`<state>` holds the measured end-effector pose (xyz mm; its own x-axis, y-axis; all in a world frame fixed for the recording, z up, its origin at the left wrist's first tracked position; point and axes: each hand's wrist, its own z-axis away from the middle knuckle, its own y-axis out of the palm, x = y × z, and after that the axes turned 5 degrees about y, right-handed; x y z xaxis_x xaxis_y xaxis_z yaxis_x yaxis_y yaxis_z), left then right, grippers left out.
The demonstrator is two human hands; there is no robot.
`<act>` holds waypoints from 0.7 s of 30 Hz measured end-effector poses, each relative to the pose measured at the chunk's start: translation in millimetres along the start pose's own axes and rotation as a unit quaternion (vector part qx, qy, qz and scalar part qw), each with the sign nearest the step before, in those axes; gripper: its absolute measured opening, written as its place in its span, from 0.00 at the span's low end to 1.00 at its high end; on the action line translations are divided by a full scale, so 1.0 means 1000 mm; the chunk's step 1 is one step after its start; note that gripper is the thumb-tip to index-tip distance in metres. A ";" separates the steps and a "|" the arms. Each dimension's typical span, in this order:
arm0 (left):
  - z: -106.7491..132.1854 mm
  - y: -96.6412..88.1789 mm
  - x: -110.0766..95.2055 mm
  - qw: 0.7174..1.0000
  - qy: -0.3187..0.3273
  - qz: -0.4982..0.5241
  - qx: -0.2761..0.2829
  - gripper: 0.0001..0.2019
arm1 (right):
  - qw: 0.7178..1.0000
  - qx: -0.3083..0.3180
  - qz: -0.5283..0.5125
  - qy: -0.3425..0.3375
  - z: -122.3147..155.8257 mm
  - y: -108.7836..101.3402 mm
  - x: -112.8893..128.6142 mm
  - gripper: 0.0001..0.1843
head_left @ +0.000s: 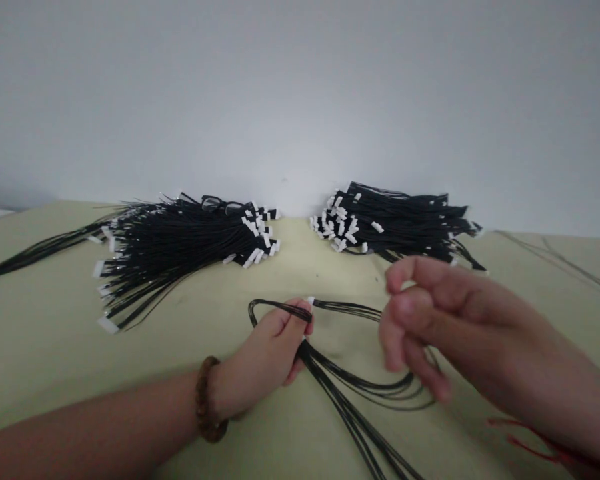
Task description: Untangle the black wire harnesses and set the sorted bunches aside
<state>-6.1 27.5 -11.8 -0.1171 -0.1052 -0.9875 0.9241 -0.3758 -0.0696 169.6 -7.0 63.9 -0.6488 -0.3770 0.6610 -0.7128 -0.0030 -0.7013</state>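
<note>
My left hand (pixel 283 340) is closed on a bundle of thin black wires (pixel 347 380), pinched between thumb and fingers. A small loop of the wires stands up over the thumb. White connectors (pixel 311 302) show at the fingertips. From there, strands run right and curve back in a wide loop, while longer ones trail down toward the bottom edge. My right hand (pixel 430 320), blurred, hovers at the right end of that loop. Its fingers are bent and apart, with a gap between thumb and index finger. Part of the loop is hidden behind it.
A large pile of black wires with white connectors (pixel 180 233) lies at the back left, with a pair of glasses (pixel 225 205) on top. A second wire pile (pixel 400 217) lies at the back right. Behind the pale yellow table (pixel 55 360) rises a grey-white wall (pixel 300 100).
</note>
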 end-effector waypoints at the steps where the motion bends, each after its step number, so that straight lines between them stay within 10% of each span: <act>1: 0.000 0.000 0.000 1.000 0.005 0.011 0.010 0.16 | 0.999 0.032 0.008 0.012 0.002 0.008 -0.002 0.08; 7: 0.003 -0.003 0.001 0.996 0.029 0.049 0.064 0.17 | 0.952 -0.082 0.267 -0.124 0.012 0.035 -0.017 0.08; 21: 0.005 -0.003 0.002 0.996 0.033 0.049 0.068 0.16 | 0.934 -0.069 0.296 -0.187 0.014 0.037 -0.023 0.05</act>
<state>-10.8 24.0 -12.5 -0.0008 -0.0889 -0.9960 0.8712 -0.4891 0.0430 161.8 -11.1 18.5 -0.8199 -0.5725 0.0098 -0.3024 0.4183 -0.8565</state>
